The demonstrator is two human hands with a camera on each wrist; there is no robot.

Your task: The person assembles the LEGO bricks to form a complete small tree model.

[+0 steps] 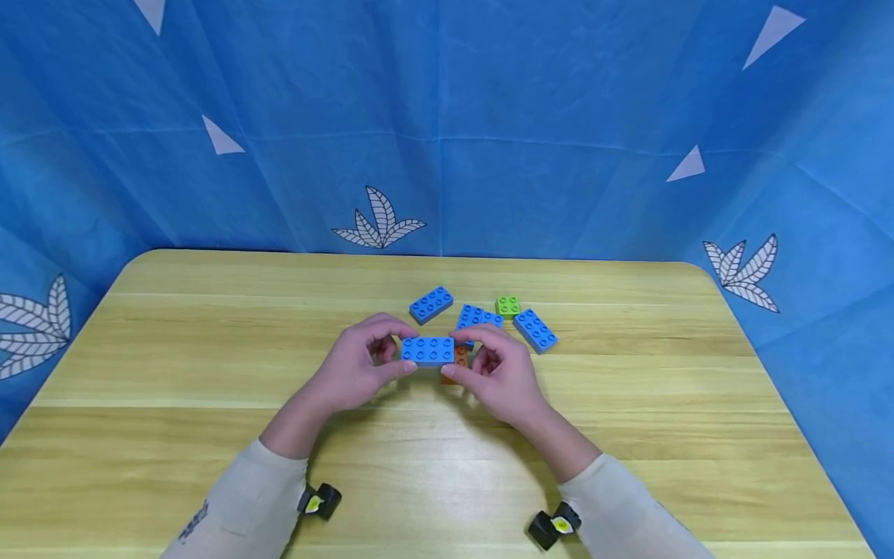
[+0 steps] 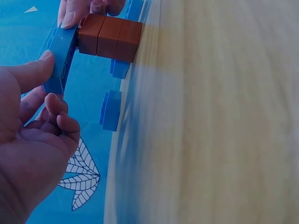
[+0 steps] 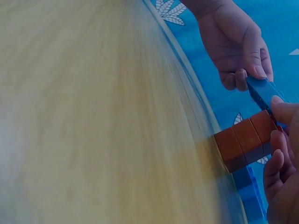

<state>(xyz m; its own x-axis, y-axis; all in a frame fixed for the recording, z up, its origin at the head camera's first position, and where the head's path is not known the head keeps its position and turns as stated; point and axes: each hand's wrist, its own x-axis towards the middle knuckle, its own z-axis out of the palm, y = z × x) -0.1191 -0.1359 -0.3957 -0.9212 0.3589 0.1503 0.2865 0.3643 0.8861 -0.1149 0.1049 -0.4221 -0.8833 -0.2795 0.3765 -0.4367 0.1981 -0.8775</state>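
Observation:
A blue eight-stud toy brick (image 1: 427,352) is held level between both hands, studs up in the head view. My left hand (image 1: 356,363) pinches its left end between thumb and fingers. At the other end, my right hand (image 1: 504,374) does the same. Just below the brick's right end stands a stack of three brown-orange bricks (image 2: 110,37), mostly hidden by the blue brick and right hand in the head view. In the right wrist view the blue brick (image 3: 262,91) overhangs the stack (image 3: 245,140) toward the left hand (image 3: 231,42), its right end close over the stack's top.
Behind the hands lie a blue brick (image 1: 431,305), a green four-stud brick (image 1: 507,307) and another blue brick (image 1: 535,331). More blue brick pieces (image 1: 471,315) sit behind the stack, partly covered. A blue patterned cloth (image 1: 447,116) hangs past the wooden table's (image 1: 209,310) far edge.

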